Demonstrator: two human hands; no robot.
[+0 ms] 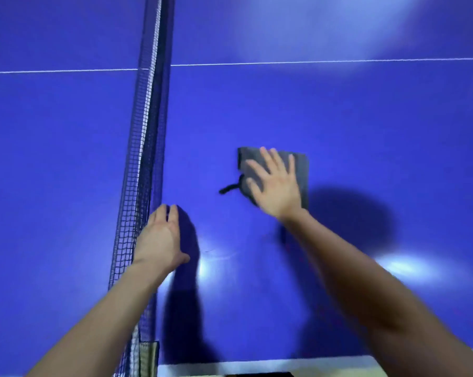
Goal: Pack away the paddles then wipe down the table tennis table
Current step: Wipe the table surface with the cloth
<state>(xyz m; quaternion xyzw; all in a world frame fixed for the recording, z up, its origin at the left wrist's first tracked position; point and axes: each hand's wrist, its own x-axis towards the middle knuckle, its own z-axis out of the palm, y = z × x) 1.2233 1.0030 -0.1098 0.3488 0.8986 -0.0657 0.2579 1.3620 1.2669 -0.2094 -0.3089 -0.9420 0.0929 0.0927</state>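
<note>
Dark net (145,159) crosses the blue bench (338,118) at left; left hand (159,238), released with fingers relaxed, sits just beside the net's right face; further right, a grey cloth (302,170) lies flat on the bench, its black loop (229,188) trailing leftward; right hand (277,186), fingers straight and spread, presses on the cloth.

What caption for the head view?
Flat right hand presses a grey cloth on the blue table tennis table; left hand beside the net.

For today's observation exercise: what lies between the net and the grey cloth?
Head view: bare blue table, plus a dark loop trailing from the cloth toward the net.
</note>
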